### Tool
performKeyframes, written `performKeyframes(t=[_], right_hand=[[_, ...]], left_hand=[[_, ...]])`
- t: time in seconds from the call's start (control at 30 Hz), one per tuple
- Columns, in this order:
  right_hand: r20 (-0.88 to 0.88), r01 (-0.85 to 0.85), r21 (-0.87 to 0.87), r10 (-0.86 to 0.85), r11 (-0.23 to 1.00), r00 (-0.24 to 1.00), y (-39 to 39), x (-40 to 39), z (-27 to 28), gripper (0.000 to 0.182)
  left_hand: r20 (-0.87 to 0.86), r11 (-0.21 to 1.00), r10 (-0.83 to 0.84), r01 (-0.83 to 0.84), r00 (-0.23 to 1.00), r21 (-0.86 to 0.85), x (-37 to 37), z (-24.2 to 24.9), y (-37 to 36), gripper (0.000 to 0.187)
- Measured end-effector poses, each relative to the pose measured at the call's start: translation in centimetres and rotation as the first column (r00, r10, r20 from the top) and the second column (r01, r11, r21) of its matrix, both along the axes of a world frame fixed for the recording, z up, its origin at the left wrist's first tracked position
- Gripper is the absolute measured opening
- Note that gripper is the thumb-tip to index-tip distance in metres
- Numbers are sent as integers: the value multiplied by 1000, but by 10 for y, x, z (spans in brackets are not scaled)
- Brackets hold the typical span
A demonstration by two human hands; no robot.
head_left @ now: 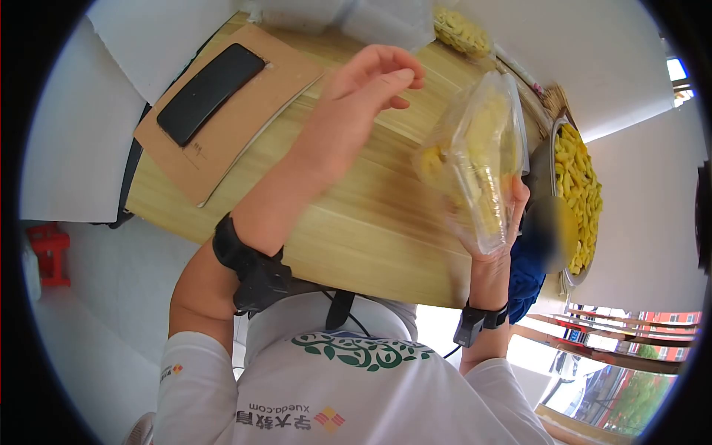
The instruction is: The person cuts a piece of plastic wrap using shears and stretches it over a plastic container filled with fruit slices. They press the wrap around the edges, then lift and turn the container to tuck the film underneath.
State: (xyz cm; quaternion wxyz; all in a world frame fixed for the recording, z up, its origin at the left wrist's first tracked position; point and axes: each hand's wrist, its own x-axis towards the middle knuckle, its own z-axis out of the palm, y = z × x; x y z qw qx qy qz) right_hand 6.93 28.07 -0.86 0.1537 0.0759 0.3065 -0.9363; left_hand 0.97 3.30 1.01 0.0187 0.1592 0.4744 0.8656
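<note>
My right hand (517,204) grips a clear plastic clamshell box (475,159) from its right side and below. The box is tilted above the wooden table and holds yellow pieces that look like cut fruit. To the left of the box, my left hand (374,78) is raised over the table, apart from it. Its fingers are curled in toward the thumb, and nothing shows between them. A large metal bowl (545,163) heaped with yellow slices (578,193) stands to the right of my right hand.
A black phone (210,93) lies on a brown cardboard folder (248,55) at the table's left. Clear plastic containers (386,18) and another filled box (463,33) sit at the back. A blurred yellow round shape (552,233) and dark blue cloth (525,285) are near the bowl.
</note>
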Motion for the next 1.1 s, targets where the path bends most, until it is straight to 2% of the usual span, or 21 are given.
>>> performKeyframes(t=[0.03,0.1,0.17,0.23,0.3,0.37,0.43,0.5,0.53,0.6,0.67,0.7,0.77,0.8,0.87,1.0,1.07,1.1], right_hand=[[1,-2,1,2,1000,1000,-2,0,0,66],[-5,-41,-115,40,993,999,-7,1,-3,70],[-25,-82,-109,80,991,997,-15,3,-2,70],[-40,-117,-104,113,988,993,-21,4,-1,71],[-49,-131,44,133,990,990,-26,2,0,71],[-50,-119,63,123,991,991,-27,1,0,72],[-52,-114,82,119,990,992,-26,-1,0,72],[-36,-109,51,111,993,993,-25,-2,-1,67],[-38,-108,46,110,993,993,-26,-4,1,67],[-38,-159,-106,156,982,987,-28,-8,9,64],[-39,-127,-126,123,984,992,-31,-13,17,63],[-25,-107,-139,104,984,994,-34,-16,21,62],[-41,-25,-99,21,995,999,-41,-19,27,61],[-41,42,-49,-44,998,998,-46,-21,29,60],[-65,58,-49,-61,997,996,-54,-19,31,60],[-71,59,22,-58,998,996,-69,-13,21,62],[-58,89,46,-87,995,995,-78,-7,22,61],[-44,112,76,-109,991,993,-81,-6,22,61]], left_hand=[[27,999,16,-15,999,-37,3,1,5,22],[62,997,37,-32,997,-73,6,2,11,25],[149,980,19,12,989,-201,7,1,15,29],[139,988,-44,64,989,-140,8,-10,20,31],[116,989,-111,121,987,-82,7,-18,21,33],[31,978,-77,81,997,-190,4,-23,18,33],[87,978,-89,104,992,-182,3,-25,17,34],[140,976,-96,120,986,-180,1,-26,15,34],[207,965,-45,96,977,-245,-1,-26,13,34],[255,943,-2,87,967,-321,-4,-28,11,33],[379,991,122,-92,917,-97,-8,-27,7,34],[361,991,112,-78,926,-108,-9,-26,8,34],[414,964,196,-252,889,85,-3,-24,11,35],[400,968,191,-240,896,76,-1,-23,15,35],[384,941,185,-276,905,196,4,-23,26,36],[441,907,156,-305,884,291,8,-14,47,37],[473,855,25,-264,881,446,7,-17,50,42],[472,861,22,-257,881,440,6,-23,51,42]])
